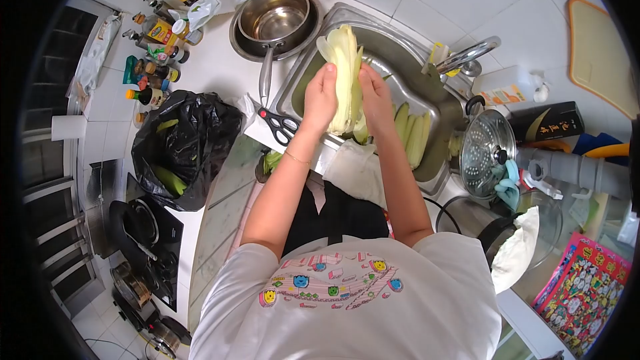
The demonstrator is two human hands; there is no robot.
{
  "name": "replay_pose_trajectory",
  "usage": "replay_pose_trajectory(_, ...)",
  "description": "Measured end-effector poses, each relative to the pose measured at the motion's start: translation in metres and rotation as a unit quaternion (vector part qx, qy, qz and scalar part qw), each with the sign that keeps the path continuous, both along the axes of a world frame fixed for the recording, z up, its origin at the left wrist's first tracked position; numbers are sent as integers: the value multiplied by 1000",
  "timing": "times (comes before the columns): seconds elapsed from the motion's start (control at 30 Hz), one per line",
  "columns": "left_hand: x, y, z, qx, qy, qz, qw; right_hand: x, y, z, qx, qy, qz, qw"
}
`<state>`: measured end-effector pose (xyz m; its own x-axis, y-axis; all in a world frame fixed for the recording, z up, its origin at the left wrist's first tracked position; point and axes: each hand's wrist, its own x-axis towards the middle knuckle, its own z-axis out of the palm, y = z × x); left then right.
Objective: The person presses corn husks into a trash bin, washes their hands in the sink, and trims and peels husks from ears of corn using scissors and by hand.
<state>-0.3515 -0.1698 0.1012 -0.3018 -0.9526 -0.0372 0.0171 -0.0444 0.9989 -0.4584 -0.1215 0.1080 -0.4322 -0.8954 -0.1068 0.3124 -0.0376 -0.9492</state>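
Note:
An ear of corn in pale husk (345, 83) stands roughly upright over the left part of the steel sink (437, 123). My left hand (321, 97) is closed round its left side, thumb near the top. On the right side my right hand (375, 95) grips the husk; its fingers are partly hidden behind the corn. Several green-husked ears (412, 135) lie in the sink, to the right of my right forearm. Below the corn, a pale cloth (353, 172) hangs over the sink's front edge.
Red and black scissors (280, 125) and a black plastic bag (183, 153) with husks are at the left. A pan (275, 21) sits behind them. The faucet (470, 53) rises over the sink's back right. A steamer lid (489, 150) stands at the right.

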Motion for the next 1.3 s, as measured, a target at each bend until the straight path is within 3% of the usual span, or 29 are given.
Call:
replay_pose_trajectory(0.07,3,-3,-1,38,-2,-8,999,-2,-3,-3,14,31,-14,999)
replay_pose_trajectory(0.27,-3,-1,29,250,168,33,953,0,0,0,8,5,-56,998)
replay_pose_trajectory(0.37,-1,-13,7,201,94,15,975,-17,-6,-41,3,124,-67,990)
replay_pose_trajectory(0.47,5,-21,3,186,91,9,978,-31,-8,-51,66,299,-123,944)
replay_pose_trajectory(0.57,5,-16,19,185,105,-10,977,-23,-9,-6,-41,350,-35,935)
replay_pose_trajectory(0.77,5,-14,29,168,96,-7,981,-24,-27,-2,-11,246,70,967)
replay_pose_trajectory(0.87,8,-16,13,72,39,-31,996,-17,-21,31,-4,207,100,973)
replay_pose_trajectory(0.97,3,-12,3,76,74,50,993,-15,-19,25,-38,153,84,984)
replay_pose_trajectory(1.07,2,-16,10,268,271,133,915,-10,-8,32,-89,142,96,981)
replay_pose_trajectory(1.17,23,-34,-52,323,441,36,837,-13,3,29,-97,230,59,966)
replay_pose_trajectory(1.2,23,-32,-46,319,386,44,865,-11,7,33,-100,211,54,971)
replay_pose_trajectory(1.3,7,-20,-32,240,81,70,965,-8,17,44,-93,185,60,976)
